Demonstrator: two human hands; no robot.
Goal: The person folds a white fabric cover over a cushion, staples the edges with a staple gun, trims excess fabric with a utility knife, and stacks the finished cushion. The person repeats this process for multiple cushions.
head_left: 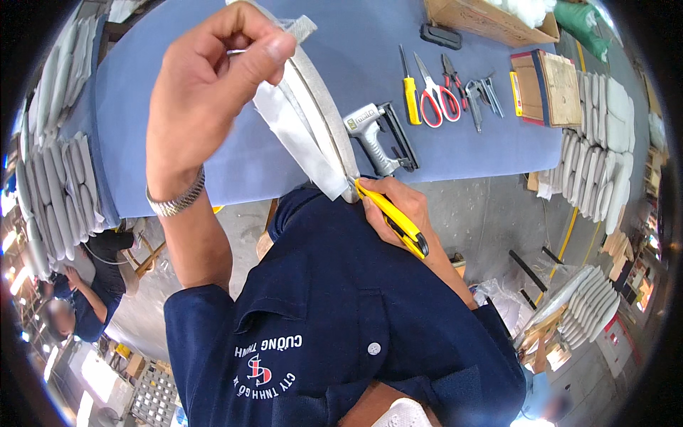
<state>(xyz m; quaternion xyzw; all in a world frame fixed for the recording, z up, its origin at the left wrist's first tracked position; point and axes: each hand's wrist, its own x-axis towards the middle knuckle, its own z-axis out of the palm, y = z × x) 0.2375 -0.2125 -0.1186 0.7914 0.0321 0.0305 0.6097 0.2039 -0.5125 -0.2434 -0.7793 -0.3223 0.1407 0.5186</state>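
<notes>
A long, curved grey upholstered piece lies over the blue-covered table, its near end reaching the table's front edge. Loose white cloth hangs along its left side. My left hand is raised above the far part, thumb and fingers pinching a strip of grey fabric. In my right hand is a yellow utility knife, its front end at the near end of the upholstered piece. The blade itself cannot be made out. Just right of the piece lies a silver staple gun.
On the blue table lie a yellow screwdriver, red-handled scissors, pliers and a black case. Boxes stand at the right. Stacked grey cushions flank both sides; another person is at lower left.
</notes>
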